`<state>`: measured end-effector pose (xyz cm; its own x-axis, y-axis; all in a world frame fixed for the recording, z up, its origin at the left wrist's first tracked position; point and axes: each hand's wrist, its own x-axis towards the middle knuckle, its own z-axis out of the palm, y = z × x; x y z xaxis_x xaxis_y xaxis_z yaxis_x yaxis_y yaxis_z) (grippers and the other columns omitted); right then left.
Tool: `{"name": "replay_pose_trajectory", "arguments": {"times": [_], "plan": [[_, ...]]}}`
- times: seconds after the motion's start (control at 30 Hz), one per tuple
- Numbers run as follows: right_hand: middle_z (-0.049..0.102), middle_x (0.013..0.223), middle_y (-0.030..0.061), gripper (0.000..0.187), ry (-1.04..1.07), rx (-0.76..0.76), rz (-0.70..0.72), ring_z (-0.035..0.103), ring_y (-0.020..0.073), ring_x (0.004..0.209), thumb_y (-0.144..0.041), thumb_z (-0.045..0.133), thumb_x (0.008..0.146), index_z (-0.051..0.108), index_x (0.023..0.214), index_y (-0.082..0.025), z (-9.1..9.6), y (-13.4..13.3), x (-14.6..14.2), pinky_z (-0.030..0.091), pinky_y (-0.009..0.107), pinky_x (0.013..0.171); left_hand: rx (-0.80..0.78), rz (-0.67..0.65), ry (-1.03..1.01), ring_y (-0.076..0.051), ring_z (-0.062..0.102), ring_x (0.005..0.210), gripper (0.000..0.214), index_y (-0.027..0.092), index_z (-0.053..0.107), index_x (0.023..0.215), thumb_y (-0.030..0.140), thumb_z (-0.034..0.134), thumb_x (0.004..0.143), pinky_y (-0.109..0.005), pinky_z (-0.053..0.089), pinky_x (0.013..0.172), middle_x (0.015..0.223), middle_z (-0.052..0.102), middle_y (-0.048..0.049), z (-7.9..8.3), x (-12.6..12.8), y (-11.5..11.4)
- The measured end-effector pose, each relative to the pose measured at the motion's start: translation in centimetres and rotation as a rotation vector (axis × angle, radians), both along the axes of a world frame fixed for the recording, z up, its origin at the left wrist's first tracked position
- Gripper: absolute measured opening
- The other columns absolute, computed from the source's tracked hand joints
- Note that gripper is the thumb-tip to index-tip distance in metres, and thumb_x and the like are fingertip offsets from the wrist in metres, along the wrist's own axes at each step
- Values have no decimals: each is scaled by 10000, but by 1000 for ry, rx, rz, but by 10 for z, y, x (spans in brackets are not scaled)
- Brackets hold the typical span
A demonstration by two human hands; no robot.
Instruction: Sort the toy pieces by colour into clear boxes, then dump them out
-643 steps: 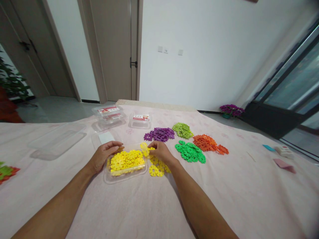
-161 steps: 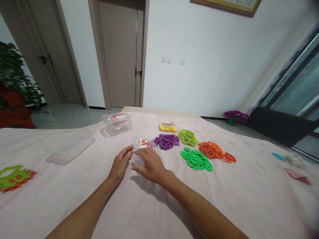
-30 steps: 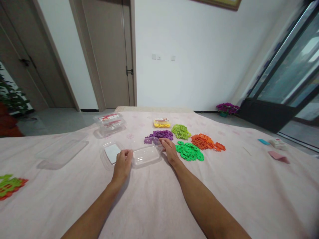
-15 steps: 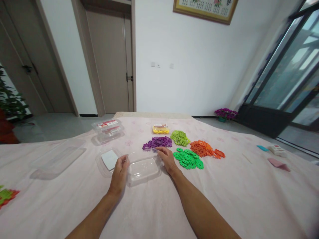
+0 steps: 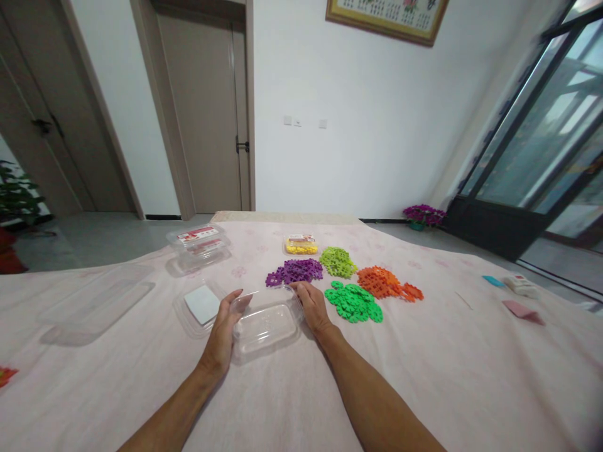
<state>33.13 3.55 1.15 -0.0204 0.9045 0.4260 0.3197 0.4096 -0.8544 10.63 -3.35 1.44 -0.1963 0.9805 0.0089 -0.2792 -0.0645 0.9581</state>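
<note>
An empty clear plastic box (image 5: 266, 322) lies on the pink cloth in front of me. My left hand (image 5: 222, 334) grips its left end, fingers curled over the rim. My right hand (image 5: 312, 307) holds its right end, fingers on the far corner. The box's lid (image 5: 200, 305), with a white label, lies just left of it. Right behind the box is a heap of purple plastic snowflake pieces (image 5: 295, 272). Further right lie heaps of light green pieces (image 5: 338, 262), dark green pieces (image 5: 352, 302) and orange pieces (image 5: 385, 282). A closed box of yellow pieces (image 5: 301, 245) stands at the back.
Stacked clear boxes with red labels (image 5: 198, 245) stand at the back left. A large clear lid (image 5: 94, 303) lies on the left. Small items (image 5: 520, 295) sit at the far right of the cloth. Doors, a wall and glass sliding doors lie beyond.
Both hands have drawn the empty box slightly toward me over the last second. Earlier, the yellow pieces were put in a box that now stands closed at the back.
</note>
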Motion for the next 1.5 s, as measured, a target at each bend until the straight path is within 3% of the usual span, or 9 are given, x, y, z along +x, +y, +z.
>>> {"name": "replay_pose_trajectory", "arguments": {"times": [0.5,0.63,0.77,0.87,0.97,1.03,1.13,1.37,1.5], "plan": [[710,858,32,395,-86,40,-2,629,201,825,-400,400,973,755,1031,-236,-3,3,-2,445,289,770,35,21,32,-214,610,1179,502,260,544,1269,336,604,777,-357,422,1029,1237,686,-57,-4,-3,5],[682,766,27,400,-66,23,-88,617,192,723,-405,381,983,727,1029,-211,-8,10,-1,454,295,715,29,11,15,-224,616,1179,527,241,524,1293,329,588,777,-365,445,1006,1247,679,-80,-1,-5,6],[709,1021,83,324,-116,120,-272,630,221,959,-325,435,944,681,1093,-174,-14,23,8,468,350,894,20,12,-34,-233,610,1191,534,239,524,1287,332,611,768,-373,434,1014,1241,683,-85,-1,-10,9],[673,1163,126,334,-325,233,-331,581,250,1108,-263,479,905,654,1166,-149,-16,28,14,426,417,1015,21,25,-64,-238,612,1183,517,243,540,1266,330,621,762,-389,407,1038,1214,696,-77,-1,-13,11],[581,1343,170,461,-558,275,-357,487,290,1270,-271,559,879,575,1318,-131,-16,27,13,363,481,1097,9,21,-72,-246,614,1174,522,240,555,1247,314,635,737,-399,401,1038,1194,707,-75,1,-14,11],[511,1433,180,534,-669,257,-350,425,312,1344,-290,591,878,529,1386,-139,-16,25,10,325,503,1130,4,20,-70,-246,612,1179,523,239,569,1232,305,643,718,-392,401,1036,1184,713,-73,2,-14,11],[504,1448,170,539,-740,205,-273,446,306,1338,-286,581,893,512,1412,-163,-17,23,7,341,489,1128,3,11,-70,-244,611,1187,513,242,585,1213,298,650,707,-384,397,1040,1187,715,-70,2,-15,11],[603,1321,134,445,-633,234,-120,526,244,1252,-150,533,853,610,1291,-163,-22,22,13,415,417,1098,28,9,-63,-237,612,1191,487,243,585,1215,307,643,736,-388,370,1074,1181,719,-68,-2,-17,14],[645,1233,126,367,-539,297,-135,559,231,1191,-133,523,850,663,1189,-160,-23,23,17,431,407,1088,31,36,-56,-243,616,1178,484,236,587,1208,300,645,732,-404,364,1082,1164,722,-69,-2,-18,15]]}}
